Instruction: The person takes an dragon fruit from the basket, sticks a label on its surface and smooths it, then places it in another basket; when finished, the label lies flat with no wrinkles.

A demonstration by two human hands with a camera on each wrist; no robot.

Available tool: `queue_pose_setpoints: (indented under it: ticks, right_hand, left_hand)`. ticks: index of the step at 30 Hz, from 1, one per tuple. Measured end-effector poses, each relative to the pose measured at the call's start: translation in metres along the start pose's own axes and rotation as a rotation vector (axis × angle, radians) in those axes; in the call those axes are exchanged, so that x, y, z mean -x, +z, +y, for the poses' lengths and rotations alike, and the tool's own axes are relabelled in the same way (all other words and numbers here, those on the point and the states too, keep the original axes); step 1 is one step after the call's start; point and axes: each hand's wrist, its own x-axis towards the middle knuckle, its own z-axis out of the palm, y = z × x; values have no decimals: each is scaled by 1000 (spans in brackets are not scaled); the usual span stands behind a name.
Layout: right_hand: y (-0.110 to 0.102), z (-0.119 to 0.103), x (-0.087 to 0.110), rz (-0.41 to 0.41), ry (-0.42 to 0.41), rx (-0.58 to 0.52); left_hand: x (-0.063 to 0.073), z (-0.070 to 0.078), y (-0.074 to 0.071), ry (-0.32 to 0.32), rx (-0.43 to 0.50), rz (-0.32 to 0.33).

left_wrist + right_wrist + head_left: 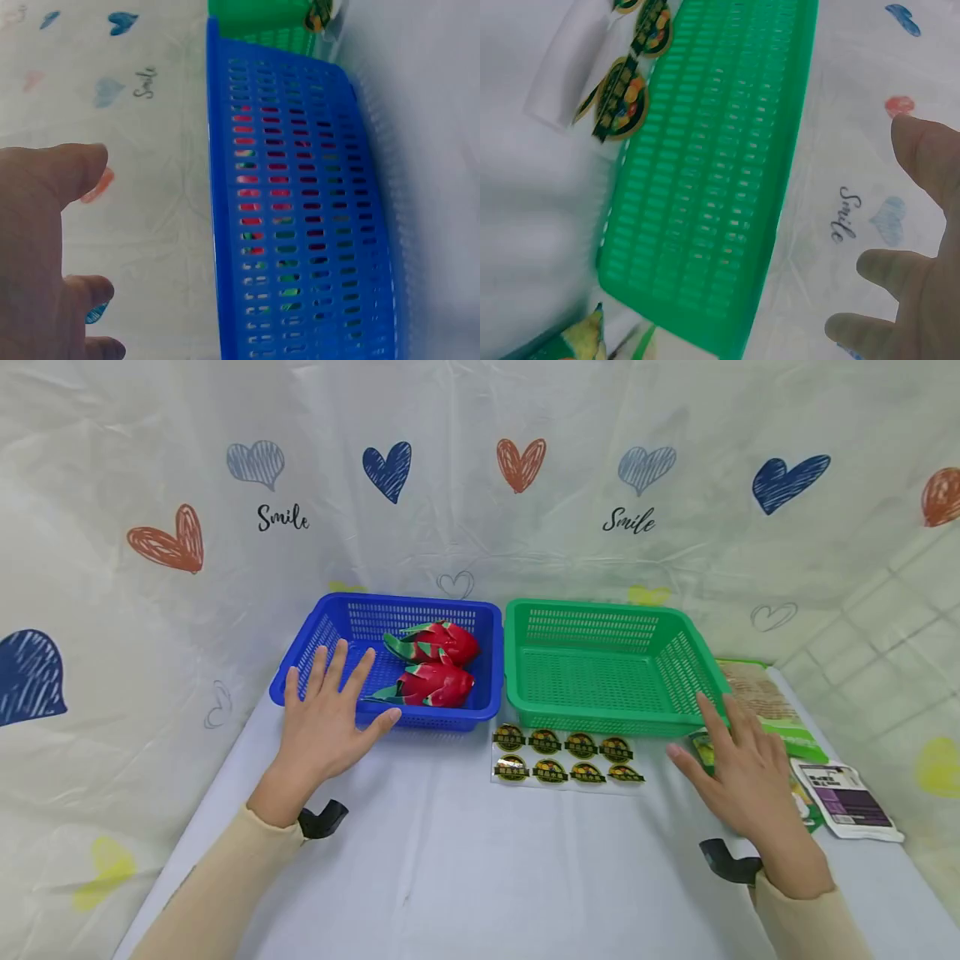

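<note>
Both cream-sleeved hands, left hand [326, 718] and right hand [738, 772], are held flat and empty over the white-clothed table [450, 860], so a reach is judged begun, with a grasp needed on the red dragon fruits [435, 664] in the blue perforated plastic basket [300, 656], beside the empty green perforated plastic basket [600, 610].

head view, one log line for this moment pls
left hand: open, at blue basket | right hand: open, by green basket | dragon fruits: two in blue basket
</note>
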Motion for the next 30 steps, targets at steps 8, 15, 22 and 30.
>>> queue_pose_setpoints:
  ticks: [8, 15, 22, 30]
  right_hand:
    - [3, -29, -27, -6, -84, -56]
    - [16, -70, -62, -110, -139, -88]
    - [33, -123, -110, -222, -198, -167]
    - [50, -192, -156, -377, -274, -306]
  left_hand:
    - [12, 5, 8, 5, 292, 74]
    - [25, 11, 21, -13, 732, 94]
    - [22, 11, 48, -171, 998, -135]
    - [7, 12, 69, -341, 1225, -245]
